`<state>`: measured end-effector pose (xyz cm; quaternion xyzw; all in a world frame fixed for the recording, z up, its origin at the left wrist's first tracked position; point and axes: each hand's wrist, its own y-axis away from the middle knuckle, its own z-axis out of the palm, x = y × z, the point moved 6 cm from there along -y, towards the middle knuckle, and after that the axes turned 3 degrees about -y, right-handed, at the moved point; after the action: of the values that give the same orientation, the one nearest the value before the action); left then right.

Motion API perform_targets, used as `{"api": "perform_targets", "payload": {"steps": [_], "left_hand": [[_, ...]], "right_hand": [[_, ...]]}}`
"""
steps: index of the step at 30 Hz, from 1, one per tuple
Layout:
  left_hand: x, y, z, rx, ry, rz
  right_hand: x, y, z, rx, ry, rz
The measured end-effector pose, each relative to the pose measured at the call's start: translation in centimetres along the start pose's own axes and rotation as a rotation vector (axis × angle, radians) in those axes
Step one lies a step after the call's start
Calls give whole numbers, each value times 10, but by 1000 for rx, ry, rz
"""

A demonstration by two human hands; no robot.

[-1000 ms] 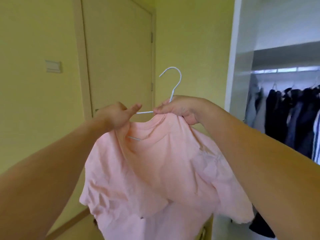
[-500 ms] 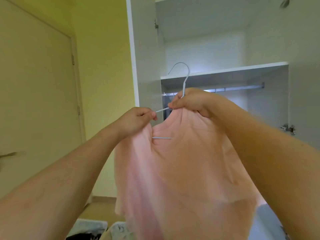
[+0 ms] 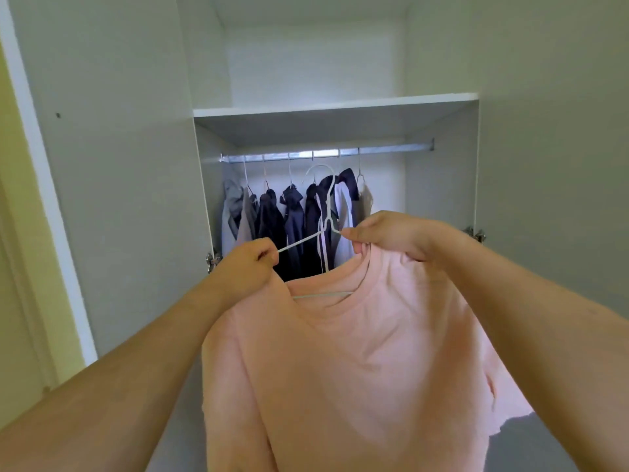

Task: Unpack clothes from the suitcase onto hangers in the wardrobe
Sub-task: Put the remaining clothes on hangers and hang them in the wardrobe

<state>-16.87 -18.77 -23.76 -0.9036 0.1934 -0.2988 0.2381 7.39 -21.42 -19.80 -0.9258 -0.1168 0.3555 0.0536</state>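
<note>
Shirt (image 3: 357, 362) half-seated on hanger (image 3: 326, 212); left hand (image 3: 250, 264) pinching hanger arm, right hand (image 3: 391, 235) gripping collar. Advise: seat both shoulders, then hook onto rail (image 3: 391, 150), right of hung clothes (image 3: 292, 216).

Soft even light, slight blur, wide-angle bending at edges.

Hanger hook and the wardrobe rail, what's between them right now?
Head view: only open air separates the hook from the rail; dark clothes hang behind.
</note>
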Motion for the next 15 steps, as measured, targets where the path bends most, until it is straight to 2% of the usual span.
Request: {"api": "perform_targets", "payload": {"steps": [2,6,8,11,15], "left_hand": [[-5,-24,30,-29,69,17],[-11,-79,84,-69,182,66],[-16,-107,103,-117,212,75],[-28,-142,109,-168,232,23],[-29,-173,87,-343,340,-158]], "right_hand": [[23,-34,3,-17,-20,36],[56,-103,23,-190,-97,107],[65,-136,22,-222,-119,132],[65,-175,11,-159,-195,129],[37,-185,-3,-347,-284,225]]}}
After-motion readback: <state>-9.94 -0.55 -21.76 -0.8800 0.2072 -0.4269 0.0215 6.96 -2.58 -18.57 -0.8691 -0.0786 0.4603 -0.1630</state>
